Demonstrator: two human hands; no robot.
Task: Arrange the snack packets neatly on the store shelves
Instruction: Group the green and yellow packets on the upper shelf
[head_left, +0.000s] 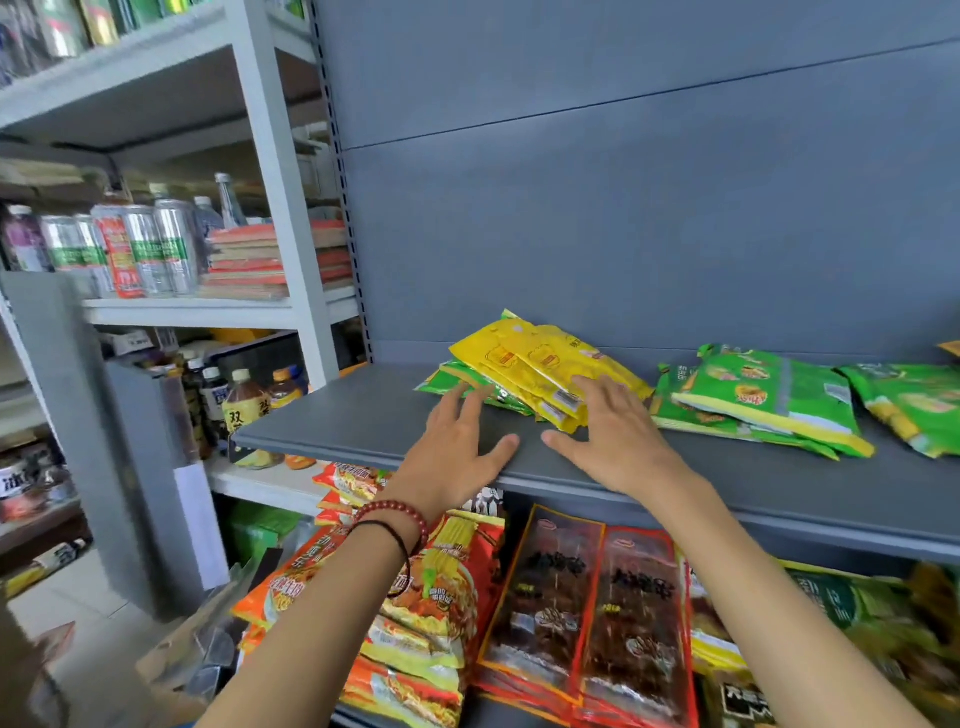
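A stack of yellow plastic snack packets (540, 358) lies on flat green packets (445, 378) on the grey metal shelf (337, 415). Both hands are open with spread fingers. The left hand (457, 452) reaches the green packets, and the right hand (613, 436) rests on the yellow stack. Another pile of green packets (753, 400) lies just beside, to the right.

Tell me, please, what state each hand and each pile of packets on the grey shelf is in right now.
left hand, open, fingers spread, fingertips at the lower green packets.
right hand, open, fingers on the yellow packets.
yellow packets, lying askew atop the lower green packets.
middle green pile, flat, fanned unevenly.
right green packet, flat, crooked.
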